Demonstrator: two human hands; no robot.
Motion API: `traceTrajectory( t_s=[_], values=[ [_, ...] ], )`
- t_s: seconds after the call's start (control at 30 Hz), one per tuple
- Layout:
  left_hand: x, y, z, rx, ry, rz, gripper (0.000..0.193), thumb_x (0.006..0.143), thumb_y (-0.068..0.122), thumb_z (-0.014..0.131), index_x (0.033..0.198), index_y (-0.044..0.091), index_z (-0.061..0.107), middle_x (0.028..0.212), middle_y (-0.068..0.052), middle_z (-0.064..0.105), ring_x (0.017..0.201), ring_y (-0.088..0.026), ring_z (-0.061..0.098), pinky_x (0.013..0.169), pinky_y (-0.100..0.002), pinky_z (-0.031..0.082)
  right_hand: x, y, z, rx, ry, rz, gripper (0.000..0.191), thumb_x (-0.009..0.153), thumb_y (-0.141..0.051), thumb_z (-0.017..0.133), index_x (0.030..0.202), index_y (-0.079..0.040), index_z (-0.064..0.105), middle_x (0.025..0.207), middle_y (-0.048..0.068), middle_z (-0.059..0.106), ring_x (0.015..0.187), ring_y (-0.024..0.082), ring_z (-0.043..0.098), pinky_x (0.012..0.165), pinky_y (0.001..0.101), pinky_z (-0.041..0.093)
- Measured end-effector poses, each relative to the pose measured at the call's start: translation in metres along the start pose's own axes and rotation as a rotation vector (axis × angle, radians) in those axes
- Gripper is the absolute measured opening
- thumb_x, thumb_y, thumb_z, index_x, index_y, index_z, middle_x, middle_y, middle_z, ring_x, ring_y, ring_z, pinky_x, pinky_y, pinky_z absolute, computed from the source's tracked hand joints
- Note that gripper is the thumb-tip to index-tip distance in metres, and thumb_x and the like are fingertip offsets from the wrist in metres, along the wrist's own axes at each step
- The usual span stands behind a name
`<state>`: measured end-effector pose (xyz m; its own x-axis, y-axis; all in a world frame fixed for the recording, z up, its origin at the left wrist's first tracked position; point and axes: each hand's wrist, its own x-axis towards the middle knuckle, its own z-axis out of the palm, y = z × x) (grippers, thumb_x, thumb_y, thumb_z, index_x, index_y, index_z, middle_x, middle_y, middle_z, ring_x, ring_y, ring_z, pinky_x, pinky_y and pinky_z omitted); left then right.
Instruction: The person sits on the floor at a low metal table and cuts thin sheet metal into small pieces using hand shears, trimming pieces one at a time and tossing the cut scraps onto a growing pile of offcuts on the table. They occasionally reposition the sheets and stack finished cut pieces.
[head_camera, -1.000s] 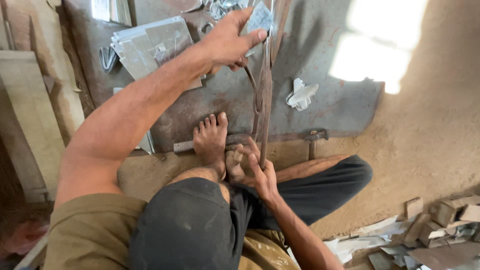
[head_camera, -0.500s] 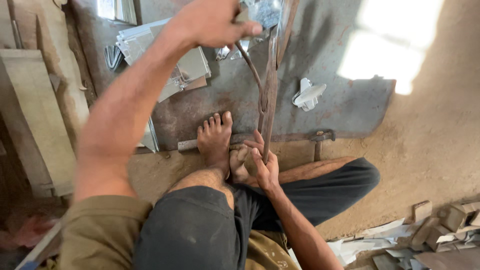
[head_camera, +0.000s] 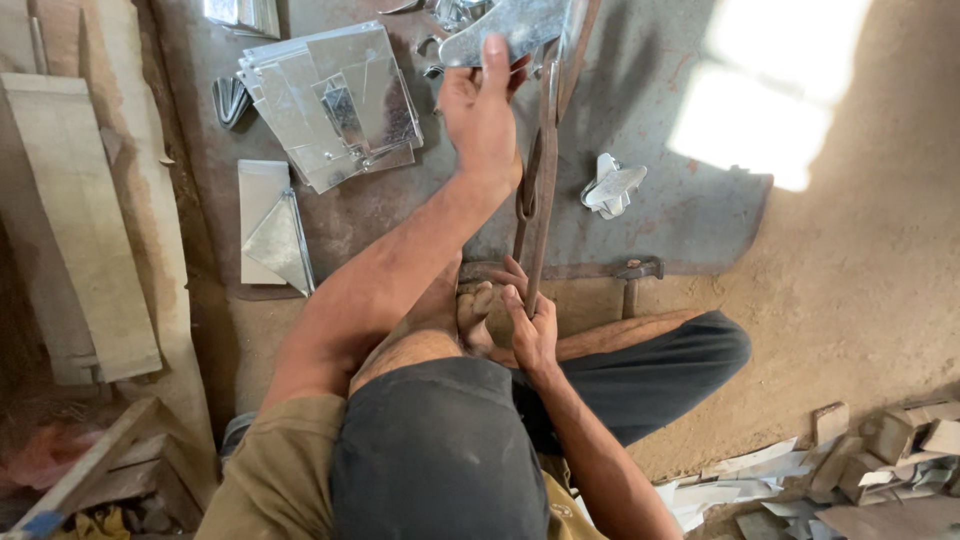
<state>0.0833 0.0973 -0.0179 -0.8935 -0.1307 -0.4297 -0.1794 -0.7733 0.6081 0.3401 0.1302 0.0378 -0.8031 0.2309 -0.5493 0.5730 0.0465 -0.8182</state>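
Observation:
My left hand (head_camera: 482, 110) is stretched forward and grips a shiny cut piece of sheet metal (head_camera: 510, 28) at the top of the view. The piece sits at the jaws of long rusty metal shears (head_camera: 545, 150) that run from my lap up toward it. My right hand (head_camera: 530, 322) is closed around the lower handle end of the shears, next to my bare foot (head_camera: 470, 310), which rests on the ground beside the handles.
A stack of cut metal sheets (head_camera: 330, 100) lies to the left, with a white sheet and a triangular offcut (head_camera: 272, 235) below it. A bent white scrap (head_camera: 610, 185) lies right of the shears, a hammer (head_camera: 630, 275) near my leg, wood planks (head_camera: 75, 210) far left, scraps (head_camera: 860, 460) bottom right.
My left hand has shifted right and turned, holding the metal piece higher at the shear jaws. The view has moved left, showing more of the sheet stack. My right hand stays on the handle.

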Motion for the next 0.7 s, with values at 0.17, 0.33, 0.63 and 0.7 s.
traceTrajectory(
  t_s=[0.17,0.33,0.63,0.7],
  values=[
    [0.01,-0.001,0.003,-0.028,0.034,-0.007,0.02,0.105,0.016,0.064,0.111,-0.003,0.063,0.097,-0.008,0.069,0.077,-0.016,0.062,0.073,-0.035,0.056,-0.012,-0.01,-0.003,0.072,-0.085,0.066,0.049,0.107,-0.038,0.047,0.128,0.001,0.068,0.161,0.02,0.047,0.152,0.03,0.039,0.123,0.044,0.028],
    [0.005,0.004,-0.006,-0.073,-0.01,-0.08,0.018,0.102,0.015,0.064,0.107,-0.002,0.06,0.094,-0.006,0.068,0.074,-0.014,0.059,0.072,-0.034,0.054,-0.016,-0.011,0.0,0.095,-0.083,0.017,0.055,0.104,-0.041,0.051,0.136,0.002,0.062,0.169,0.02,0.03,0.158,0.03,0.023,0.124,0.0451,0.021],
    [0.044,0.031,-0.019,0.238,-0.221,-0.084,0.02,0.104,0.014,0.068,0.097,-0.003,0.059,0.082,-0.007,0.068,0.067,-0.015,0.062,0.065,-0.035,0.056,-0.001,0.0,-0.004,0.046,-0.087,-0.018,0.054,0.104,-0.039,0.054,0.141,-0.001,0.06,0.172,0.021,0.023,0.16,0.031,0.02,0.125,0.0481,0.02],
    [0.045,0.032,-0.018,0.174,-0.314,-0.059,0.018,0.104,0.014,0.066,0.1,-0.003,0.065,0.085,-0.007,0.07,0.068,-0.014,0.061,0.068,-0.034,0.057,-0.008,-0.005,-0.006,0.024,-0.085,-0.001,0.054,0.105,-0.042,0.051,0.139,-0.001,0.062,0.171,0.022,0.025,0.16,0.031,0.021,0.125,0.0482,0.021]
  ],
)
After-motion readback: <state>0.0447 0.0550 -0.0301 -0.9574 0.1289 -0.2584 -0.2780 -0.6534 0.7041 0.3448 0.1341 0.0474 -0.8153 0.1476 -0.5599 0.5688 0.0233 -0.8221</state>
